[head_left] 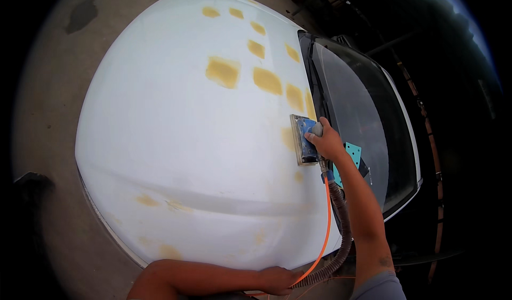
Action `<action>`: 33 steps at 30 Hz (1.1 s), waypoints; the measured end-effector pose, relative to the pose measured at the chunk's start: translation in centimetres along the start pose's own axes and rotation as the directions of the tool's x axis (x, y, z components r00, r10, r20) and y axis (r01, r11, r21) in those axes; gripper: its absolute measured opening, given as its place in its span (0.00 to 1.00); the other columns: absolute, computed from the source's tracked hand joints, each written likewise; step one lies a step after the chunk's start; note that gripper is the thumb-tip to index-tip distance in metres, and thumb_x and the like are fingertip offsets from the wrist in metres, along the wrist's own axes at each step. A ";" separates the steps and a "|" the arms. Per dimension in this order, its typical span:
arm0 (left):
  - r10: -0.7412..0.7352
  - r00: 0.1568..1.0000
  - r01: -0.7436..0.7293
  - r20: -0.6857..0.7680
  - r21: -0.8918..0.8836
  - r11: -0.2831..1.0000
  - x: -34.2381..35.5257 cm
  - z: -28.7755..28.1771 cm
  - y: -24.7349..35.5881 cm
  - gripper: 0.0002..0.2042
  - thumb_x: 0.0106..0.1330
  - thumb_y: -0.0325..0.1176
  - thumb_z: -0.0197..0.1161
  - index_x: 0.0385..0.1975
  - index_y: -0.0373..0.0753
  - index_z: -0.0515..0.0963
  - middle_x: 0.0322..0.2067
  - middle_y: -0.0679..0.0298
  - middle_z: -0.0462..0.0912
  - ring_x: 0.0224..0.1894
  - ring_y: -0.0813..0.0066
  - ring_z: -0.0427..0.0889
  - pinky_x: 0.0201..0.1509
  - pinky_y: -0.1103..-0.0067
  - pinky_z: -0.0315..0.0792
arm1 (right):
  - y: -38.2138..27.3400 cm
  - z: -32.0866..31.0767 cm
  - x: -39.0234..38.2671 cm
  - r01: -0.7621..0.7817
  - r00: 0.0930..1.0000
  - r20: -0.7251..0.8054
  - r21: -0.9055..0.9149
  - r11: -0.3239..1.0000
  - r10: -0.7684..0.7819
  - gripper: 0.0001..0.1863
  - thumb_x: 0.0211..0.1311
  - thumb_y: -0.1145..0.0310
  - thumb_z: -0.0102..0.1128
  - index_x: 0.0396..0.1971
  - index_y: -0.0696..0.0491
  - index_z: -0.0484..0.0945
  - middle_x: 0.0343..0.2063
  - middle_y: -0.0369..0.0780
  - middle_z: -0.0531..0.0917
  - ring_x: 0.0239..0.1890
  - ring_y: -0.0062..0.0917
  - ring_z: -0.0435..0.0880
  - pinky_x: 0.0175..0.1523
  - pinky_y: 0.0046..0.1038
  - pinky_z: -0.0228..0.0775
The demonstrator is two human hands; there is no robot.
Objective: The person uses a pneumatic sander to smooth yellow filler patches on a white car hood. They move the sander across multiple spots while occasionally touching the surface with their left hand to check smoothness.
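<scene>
My right hand [327, 139] is closed over the grip of a blue pneumatic sander [305, 144], whose rectangular pad lies on the white car hood [176, 113] close to the windshield edge. From the sander's rear, a thin orange air line [327, 214] and a ribbed grey-brown hose [343, 214] curve down toward me. At the lower edge my left hand [278, 280] is wrapped round the ribbed hose, with the orange line beside it; its fingertips are hidden. Yellow filler patches [223, 72] dot the hood, several in rows beyond the sander and fainter ones on the near side.
A turquoise perforated sanding sheet [352, 155] rests at the base of the windshield [357, 97], partly behind my right forearm. Black wipers [316, 81] run along the glass. Concrete floor [58, 86] with a dark stain surrounds the car's front. Dark clutter stands at the far right.
</scene>
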State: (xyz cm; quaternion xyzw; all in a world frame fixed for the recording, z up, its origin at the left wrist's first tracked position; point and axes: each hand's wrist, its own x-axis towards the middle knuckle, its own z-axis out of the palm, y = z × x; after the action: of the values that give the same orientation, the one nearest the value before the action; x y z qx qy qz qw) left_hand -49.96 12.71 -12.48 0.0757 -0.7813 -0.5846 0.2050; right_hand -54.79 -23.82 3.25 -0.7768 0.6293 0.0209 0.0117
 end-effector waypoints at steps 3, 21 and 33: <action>-0.002 1.000 0.002 0.018 0.001 1.000 -0.4 0.0 0.6 0.30 0.69 0.41 0.60 0.66 0.33 0.63 0.34 0.42 0.86 0.39 0.36 0.85 0.44 0.50 0.77 | -3.2 -0.2 -1.9 0.095 0.992 0.082 -0.045 0.994 -0.091 0.47 0.65 0.50 0.72 0.75 0.59 0.62 0.54 0.60 0.85 0.54 0.52 0.87 0.61 0.42 0.77; -0.052 0.998 0.051 0.020 0.026 0.998 0.7 0.3 0.0 0.25 0.71 0.41 0.58 0.60 0.33 0.64 0.34 0.42 0.85 0.40 0.37 0.85 0.44 0.50 0.77 | -0.4 -0.6 0.3 0.031 0.999 0.007 0.029 0.999 -0.032 0.46 0.63 0.52 0.74 0.74 0.59 0.63 0.52 0.60 0.86 0.54 0.53 0.87 0.59 0.42 0.79; -0.040 0.999 0.041 -0.026 0.031 0.999 0.4 -0.6 0.1 0.27 0.73 0.45 0.58 0.62 0.33 0.62 0.35 0.43 0.86 0.38 0.37 0.85 0.44 0.51 0.78 | 0.1 -0.4 1.8 0.028 0.999 -0.017 0.027 0.999 -0.027 0.48 0.63 0.51 0.74 0.75 0.60 0.62 0.55 0.59 0.85 0.57 0.51 0.87 0.62 0.41 0.77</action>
State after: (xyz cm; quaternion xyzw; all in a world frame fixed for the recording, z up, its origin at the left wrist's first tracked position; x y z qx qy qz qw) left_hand -50.08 12.12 -12.13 0.1022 -0.7861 -0.5752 0.2019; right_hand -54.54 -25.64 3.57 -0.7854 0.6188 0.0057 0.0172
